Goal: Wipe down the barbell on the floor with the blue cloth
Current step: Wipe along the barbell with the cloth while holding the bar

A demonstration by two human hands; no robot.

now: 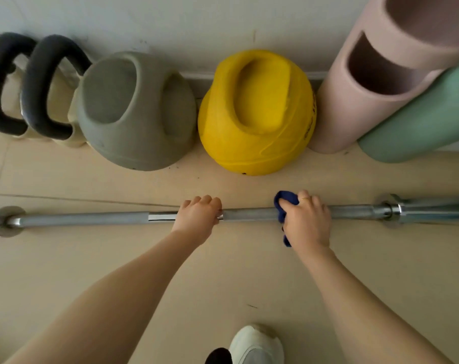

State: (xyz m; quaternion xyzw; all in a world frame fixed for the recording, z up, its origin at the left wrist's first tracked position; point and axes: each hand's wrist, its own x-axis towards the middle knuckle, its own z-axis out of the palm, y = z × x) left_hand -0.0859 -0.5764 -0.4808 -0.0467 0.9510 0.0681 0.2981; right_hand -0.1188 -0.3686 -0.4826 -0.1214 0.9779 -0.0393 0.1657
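Note:
A long steel barbell lies on the beige floor and runs across the whole view from left to right. My left hand grips the bar near its middle, fingers curled over the top. My right hand is a little further right, wrapped round the bar with the dark blue cloth bunched between palm and bar. A corner of the cloth hangs out below my wrist. A ring shows on one finger of that hand.
Against the wall behind the bar stand a grey kettlebell, a yellow kettlebell, two smaller black-handled ones, a pink foam roller and a green roller. My white shoe is at the bottom.

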